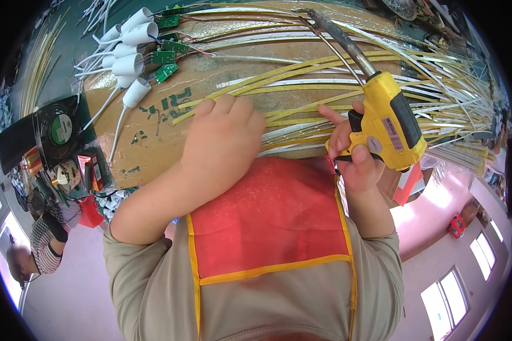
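Brown cardboard covers the workbench (pixel 153 142), and across it lies a thick sheaf of long yellow and white LED strips (pixel 324 74), their long axes running left to right and fanning out toward the right rim of the view. At the upper left sit a cluster of white plastic lamp housings (pixel 132 45) with white leads, and beside them several small green circuit boards (pixel 164 58). Farther left, off the cardboard, stands a small black fan (pixel 60 129).

A yellow soldering gun (pixel 389 116) is held near the right side of the bench, above the strips. Its body sits low and its long metal barrel (pixel 341 40) slants up and to the left, away from the person, so the tip points toward the far edge of the table at the top centre of the view. A thin wire runs alongside the barrel.

The right hand (pixel 352 153) is wrapped firmly around the gun's grip, thumb low on the handle and the index finger stretched out leftward over the strips. The left hand (pixel 222 139) lies knuckles up, fingers curled loosely, pressing down on the near ends of the yellow strips just left of the gun; whether anything is pinched beneath it cannot be told.

A red apron with yellow trim (pixel 273 216) fills the lower centre. Another person in a striped sleeve (pixel 42 250) is at the far lower left.
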`<move>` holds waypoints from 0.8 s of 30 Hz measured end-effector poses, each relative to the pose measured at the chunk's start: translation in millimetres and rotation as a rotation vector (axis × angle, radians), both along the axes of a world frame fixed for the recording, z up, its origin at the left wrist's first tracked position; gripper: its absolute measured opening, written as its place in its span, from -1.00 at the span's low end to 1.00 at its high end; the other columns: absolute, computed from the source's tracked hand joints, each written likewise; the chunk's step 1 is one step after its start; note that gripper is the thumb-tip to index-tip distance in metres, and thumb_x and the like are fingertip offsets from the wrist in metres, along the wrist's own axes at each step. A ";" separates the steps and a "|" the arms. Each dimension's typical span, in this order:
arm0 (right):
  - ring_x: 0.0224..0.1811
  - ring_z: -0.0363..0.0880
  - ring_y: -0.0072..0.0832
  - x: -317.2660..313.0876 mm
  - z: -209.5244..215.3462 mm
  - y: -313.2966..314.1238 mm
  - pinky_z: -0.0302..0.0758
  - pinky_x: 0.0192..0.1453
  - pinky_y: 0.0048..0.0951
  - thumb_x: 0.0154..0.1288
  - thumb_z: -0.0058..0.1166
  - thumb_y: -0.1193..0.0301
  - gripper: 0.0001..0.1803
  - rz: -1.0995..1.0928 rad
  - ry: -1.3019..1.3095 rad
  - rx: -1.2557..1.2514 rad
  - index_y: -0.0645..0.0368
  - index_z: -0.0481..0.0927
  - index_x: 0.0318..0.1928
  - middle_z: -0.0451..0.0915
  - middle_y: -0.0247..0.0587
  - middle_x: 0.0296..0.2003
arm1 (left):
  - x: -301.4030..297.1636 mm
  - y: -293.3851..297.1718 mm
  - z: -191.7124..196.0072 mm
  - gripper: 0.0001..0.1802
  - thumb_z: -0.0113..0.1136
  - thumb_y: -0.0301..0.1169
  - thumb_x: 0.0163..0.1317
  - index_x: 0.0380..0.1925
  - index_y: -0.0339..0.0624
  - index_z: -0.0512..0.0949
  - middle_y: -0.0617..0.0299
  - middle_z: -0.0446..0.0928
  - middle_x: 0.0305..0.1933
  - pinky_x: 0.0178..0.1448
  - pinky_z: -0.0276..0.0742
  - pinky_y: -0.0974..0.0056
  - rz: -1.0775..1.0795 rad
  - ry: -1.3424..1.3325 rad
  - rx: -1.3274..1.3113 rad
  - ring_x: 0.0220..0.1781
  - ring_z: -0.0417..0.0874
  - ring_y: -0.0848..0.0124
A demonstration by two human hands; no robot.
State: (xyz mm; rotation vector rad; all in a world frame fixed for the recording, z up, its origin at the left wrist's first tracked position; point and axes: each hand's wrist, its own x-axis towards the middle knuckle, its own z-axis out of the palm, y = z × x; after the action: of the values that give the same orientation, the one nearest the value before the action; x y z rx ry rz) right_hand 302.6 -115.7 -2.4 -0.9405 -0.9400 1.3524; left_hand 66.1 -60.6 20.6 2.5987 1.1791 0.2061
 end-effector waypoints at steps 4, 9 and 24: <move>-0.56 0.42 -0.56 -0.4 1.3 0.4 0.32 0.36 0.13 0.33 0.20 0.18 -0.28 -0.002 -0.019 0.017 0.28 0.24 0.34 0.43 -0.38 -0.53 | -5.5 10.5 -2.3 -0.77 0.24 -0.47 -0.08 -0.33 -0.07 0.54 0.21 0.49 -0.30 -0.18 0.41 0.14 -0.002 -0.015 0.062 -0.26 0.55 0.23; -0.55 0.40 -0.59 0.5 3.5 0.2 0.33 0.36 0.12 0.31 0.21 0.11 -0.24 0.007 -0.029 0.017 0.23 0.23 0.36 0.42 -0.42 -0.53 | -10.7 22.0 -3.7 -0.76 0.16 -0.43 -0.03 -0.28 -0.09 0.52 0.24 0.48 -0.29 -0.19 0.40 0.20 -0.023 -0.050 0.215 -0.24 0.54 0.28; -0.51 0.41 -0.60 -0.2 -2.8 -3.4 0.40 0.31 0.05 0.34 0.17 0.10 -0.26 0.042 -0.028 0.018 0.25 0.21 0.35 0.42 -0.44 -0.50 | -19.5 23.5 -7.1 -0.72 0.37 -0.39 0.06 -0.17 -0.12 0.65 0.15 0.58 -0.17 0.00 0.50 0.10 0.211 -0.232 0.073 -0.09 0.59 0.12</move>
State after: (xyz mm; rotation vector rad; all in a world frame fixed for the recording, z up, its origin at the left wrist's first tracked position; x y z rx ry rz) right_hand 302.4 -119.1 -5.2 -0.9327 -0.9963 1.3669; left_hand 46.6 -37.0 13.5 2.4255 1.3789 0.5873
